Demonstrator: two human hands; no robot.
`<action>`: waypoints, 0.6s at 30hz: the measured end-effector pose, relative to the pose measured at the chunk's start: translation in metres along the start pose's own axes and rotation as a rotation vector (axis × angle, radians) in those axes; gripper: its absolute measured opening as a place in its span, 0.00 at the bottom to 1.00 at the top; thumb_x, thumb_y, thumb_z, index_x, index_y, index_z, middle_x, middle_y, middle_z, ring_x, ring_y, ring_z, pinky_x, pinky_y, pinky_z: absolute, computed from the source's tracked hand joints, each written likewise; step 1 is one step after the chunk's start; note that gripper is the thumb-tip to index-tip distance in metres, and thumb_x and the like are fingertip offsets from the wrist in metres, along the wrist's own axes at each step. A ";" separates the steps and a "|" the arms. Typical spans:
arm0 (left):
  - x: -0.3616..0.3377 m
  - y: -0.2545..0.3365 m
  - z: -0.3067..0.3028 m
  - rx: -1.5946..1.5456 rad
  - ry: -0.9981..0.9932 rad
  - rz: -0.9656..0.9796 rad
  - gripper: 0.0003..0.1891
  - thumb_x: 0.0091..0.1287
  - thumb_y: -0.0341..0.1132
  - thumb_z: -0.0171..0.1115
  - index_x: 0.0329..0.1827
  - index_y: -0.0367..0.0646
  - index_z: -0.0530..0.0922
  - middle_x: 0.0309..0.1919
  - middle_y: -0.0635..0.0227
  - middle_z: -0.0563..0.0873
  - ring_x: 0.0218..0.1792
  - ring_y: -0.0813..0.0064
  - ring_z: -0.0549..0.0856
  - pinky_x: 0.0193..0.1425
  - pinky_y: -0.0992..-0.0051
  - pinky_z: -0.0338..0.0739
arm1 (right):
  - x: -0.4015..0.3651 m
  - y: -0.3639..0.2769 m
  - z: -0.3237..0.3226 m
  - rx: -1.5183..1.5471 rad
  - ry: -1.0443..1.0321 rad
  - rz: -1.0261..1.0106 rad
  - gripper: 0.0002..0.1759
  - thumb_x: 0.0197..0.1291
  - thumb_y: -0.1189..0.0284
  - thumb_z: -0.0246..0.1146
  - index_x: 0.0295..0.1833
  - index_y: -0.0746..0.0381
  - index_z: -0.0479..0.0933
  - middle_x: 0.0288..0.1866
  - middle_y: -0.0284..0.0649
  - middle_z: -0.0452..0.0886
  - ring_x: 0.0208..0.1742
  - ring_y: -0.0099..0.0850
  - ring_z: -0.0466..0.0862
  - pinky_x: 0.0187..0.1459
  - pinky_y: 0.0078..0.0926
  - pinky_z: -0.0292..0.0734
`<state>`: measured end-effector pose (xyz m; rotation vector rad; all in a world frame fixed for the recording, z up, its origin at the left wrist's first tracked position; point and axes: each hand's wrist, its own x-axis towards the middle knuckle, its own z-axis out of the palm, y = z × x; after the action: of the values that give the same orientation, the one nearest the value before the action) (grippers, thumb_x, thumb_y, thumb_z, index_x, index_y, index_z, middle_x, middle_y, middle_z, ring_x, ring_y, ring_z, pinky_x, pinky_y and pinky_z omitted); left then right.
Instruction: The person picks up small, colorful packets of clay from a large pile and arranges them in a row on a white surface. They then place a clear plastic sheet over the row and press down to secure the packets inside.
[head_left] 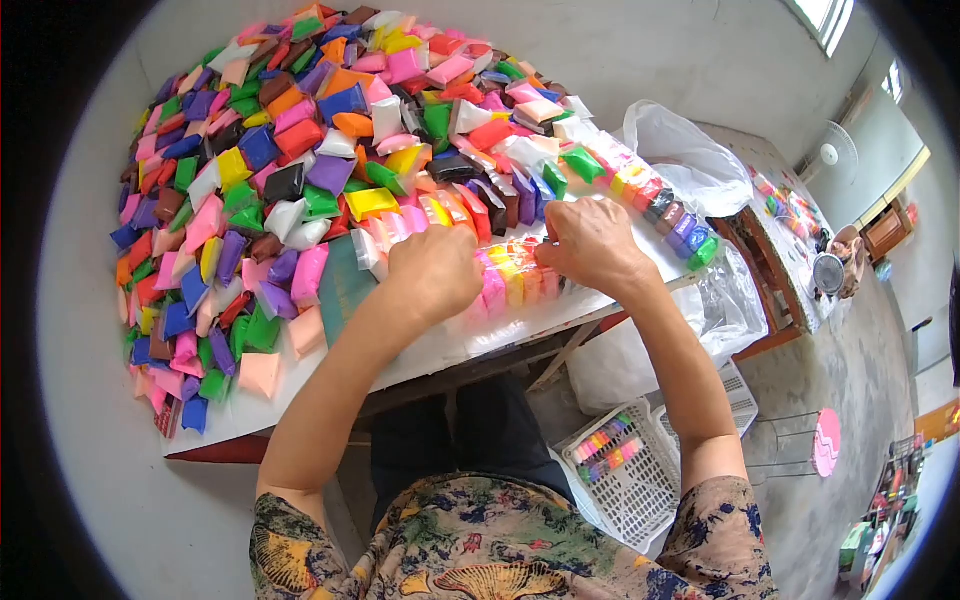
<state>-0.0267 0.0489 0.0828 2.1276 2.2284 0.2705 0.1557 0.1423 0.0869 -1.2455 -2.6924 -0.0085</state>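
While left hand [437, 270] curls palm-down, right hand [597, 244] matches; packets [514, 276] lie between.

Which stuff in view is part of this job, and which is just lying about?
Part of the job:
- row of packets in clear plastic, at the left hand and right hand
- loose packet pile
- lined-up packets to the right

Apparently just lying about:
- fan
- pink stool
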 end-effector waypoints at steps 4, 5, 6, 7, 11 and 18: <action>-0.015 0.022 0.009 0.376 0.321 -0.271 0.07 0.62 0.29 0.63 0.41 0.37 0.83 0.38 0.55 0.88 0.40 0.56 0.89 0.41 0.60 0.83 | -0.001 -0.001 0.001 -0.002 0.026 0.008 0.14 0.49 0.62 0.68 0.32 0.62 0.81 0.32 0.48 0.86 0.42 0.48 0.86 0.45 0.46 0.78; -0.019 0.027 0.007 0.328 0.413 -0.179 0.08 0.62 0.28 0.62 0.42 0.37 0.82 0.38 0.56 0.87 0.40 0.57 0.89 0.42 0.61 0.82 | -0.001 -0.002 0.002 -0.001 0.043 0.012 0.13 0.49 0.62 0.68 0.32 0.62 0.81 0.33 0.48 0.86 0.42 0.48 0.86 0.45 0.47 0.78; -0.027 0.034 -0.001 0.279 0.499 -0.085 0.09 0.61 0.27 0.62 0.44 0.38 0.81 0.38 0.57 0.87 0.40 0.57 0.88 0.42 0.61 0.82 | -0.001 -0.003 0.000 0.002 0.045 0.014 0.13 0.49 0.64 0.67 0.33 0.62 0.83 0.33 0.50 0.86 0.42 0.49 0.87 0.45 0.46 0.80; -0.031 0.041 -0.006 0.225 0.581 0.007 0.10 0.60 0.26 0.61 0.45 0.38 0.80 0.37 0.58 0.86 0.41 0.57 0.88 0.43 0.62 0.82 | -0.001 -0.006 -0.002 0.002 0.042 0.013 0.12 0.48 0.65 0.67 0.34 0.63 0.84 0.34 0.52 0.86 0.42 0.49 0.88 0.46 0.46 0.81; -0.017 0.071 0.000 -0.049 0.732 0.242 0.07 0.61 0.25 0.58 0.42 0.35 0.78 0.35 0.53 0.85 0.40 0.53 0.87 0.44 0.56 0.79 | -0.002 0.000 0.005 0.029 0.147 -0.049 0.11 0.48 0.67 0.66 0.34 0.63 0.86 0.34 0.54 0.87 0.42 0.50 0.89 0.46 0.46 0.83; 0.038 0.058 0.060 -0.842 0.417 -0.006 0.10 0.66 0.28 0.50 0.44 0.33 0.78 0.37 0.44 0.86 0.42 0.44 0.85 0.51 0.50 0.77 | 0.001 0.022 -0.009 0.214 0.035 -0.139 0.14 0.54 0.64 0.71 0.37 0.65 0.83 0.32 0.50 0.86 0.37 0.48 0.87 0.42 0.46 0.80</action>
<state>0.0375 0.0946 0.0362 1.6710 1.7562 1.4556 0.1735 0.1564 0.0946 -0.9865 -2.6607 0.2313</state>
